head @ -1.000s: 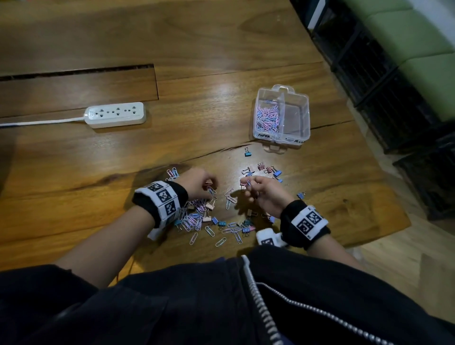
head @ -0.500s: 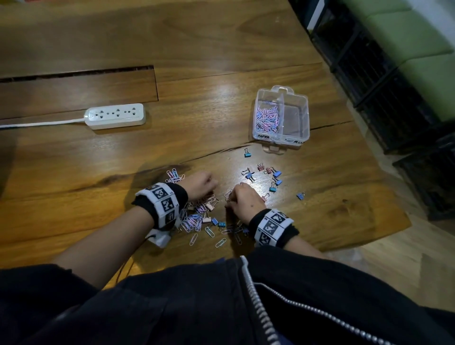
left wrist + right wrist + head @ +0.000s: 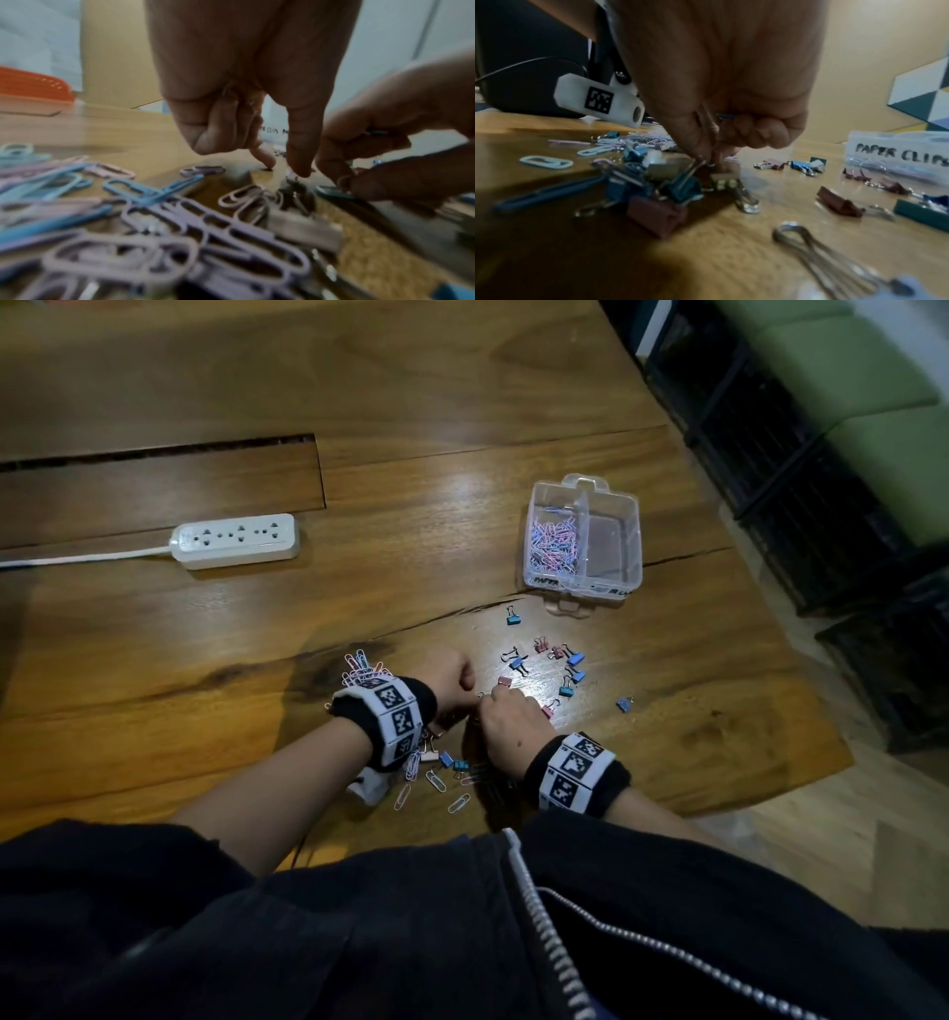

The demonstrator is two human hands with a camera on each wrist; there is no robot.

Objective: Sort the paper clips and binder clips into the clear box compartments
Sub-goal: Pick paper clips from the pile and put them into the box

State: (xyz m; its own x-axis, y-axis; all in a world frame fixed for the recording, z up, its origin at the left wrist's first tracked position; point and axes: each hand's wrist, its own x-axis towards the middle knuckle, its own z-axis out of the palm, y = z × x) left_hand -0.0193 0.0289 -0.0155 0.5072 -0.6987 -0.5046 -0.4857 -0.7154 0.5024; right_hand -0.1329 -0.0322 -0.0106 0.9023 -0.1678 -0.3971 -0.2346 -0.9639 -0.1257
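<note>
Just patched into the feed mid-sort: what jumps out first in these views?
The person's left hand and right hand meet fingertip to fingertip over a scatter of pastel paper clips near the wooden table's front edge. Beyond them, pink and blue binder clips lie loose. Further back the clear plastic box holds paper clips in its left compartment only; a white power strip lies far left.
</note>
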